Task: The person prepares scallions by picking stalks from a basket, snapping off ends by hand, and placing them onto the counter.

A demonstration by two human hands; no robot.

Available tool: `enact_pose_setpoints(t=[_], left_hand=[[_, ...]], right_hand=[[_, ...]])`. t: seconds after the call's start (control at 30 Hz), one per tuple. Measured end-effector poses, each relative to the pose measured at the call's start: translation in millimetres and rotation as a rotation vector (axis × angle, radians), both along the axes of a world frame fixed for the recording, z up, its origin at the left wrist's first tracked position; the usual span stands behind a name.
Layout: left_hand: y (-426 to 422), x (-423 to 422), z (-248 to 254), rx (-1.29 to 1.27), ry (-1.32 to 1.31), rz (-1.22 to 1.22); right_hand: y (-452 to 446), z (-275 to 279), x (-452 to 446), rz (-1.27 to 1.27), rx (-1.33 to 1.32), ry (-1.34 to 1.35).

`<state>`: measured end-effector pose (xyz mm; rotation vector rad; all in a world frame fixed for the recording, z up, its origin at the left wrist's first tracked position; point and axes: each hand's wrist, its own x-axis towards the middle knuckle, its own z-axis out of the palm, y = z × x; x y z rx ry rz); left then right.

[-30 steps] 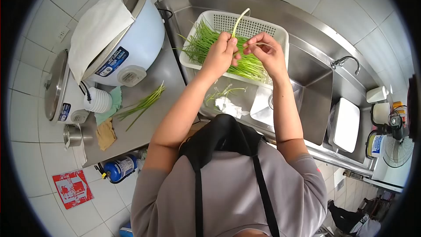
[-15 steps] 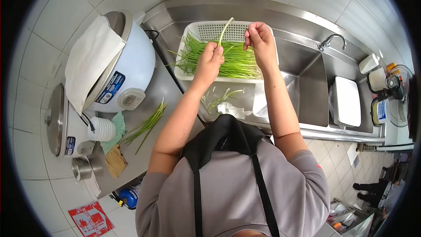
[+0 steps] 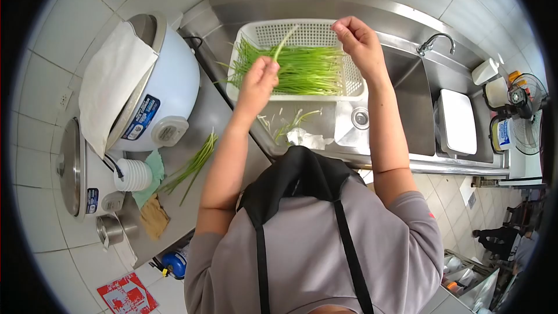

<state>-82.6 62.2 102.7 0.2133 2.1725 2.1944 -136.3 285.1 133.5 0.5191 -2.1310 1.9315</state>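
Observation:
My left hand point(image 3: 258, 84) is closed around a pale-stemmed green stalk point(image 3: 283, 43), which points up and to the right over the basket. Fingertips pinched together, my right hand point(image 3: 359, 43) is raised at the basket's right edge; whatever it may hold is too small to make out. Beneath and between the hands is a white perforated basket point(image 3: 317, 25) with many long green stalks point(image 3: 308, 70) lying lengthwise in it. Trimmings point(image 3: 296, 121) and a crumpled white scrap point(image 3: 308, 138) lie on the steel in front of the basket.
A smaller bunch of stalks point(image 3: 195, 166) lies on the steel counter at left, near a large rice cooker point(image 3: 165, 87) and folded cloths point(image 3: 154, 215). Right of the basket are a sink basin point(image 3: 407, 110), a tap point(image 3: 436, 43) and a white lidded container point(image 3: 457, 121). A person is partly visible far right.
My right hand has moved away from the stalk, up and to the right. My left hand has shifted left and down, still holding the stalk. The camera view has also shifted.

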Motion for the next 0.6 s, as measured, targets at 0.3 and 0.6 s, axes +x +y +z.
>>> enact_pose_setpoints(t=[0.3,0.6], left_hand=[[-31.2,10.3,21.5,0.173,0.051,-0.056],[-22.7,22.3,34.7,0.514,-0.076,-0.151]], right_hand=[[-59.7,-129.8,56.1,0.351,0.760,0.224],[-56.2,-60.0,27.6,0.348,0.403,0.150]])
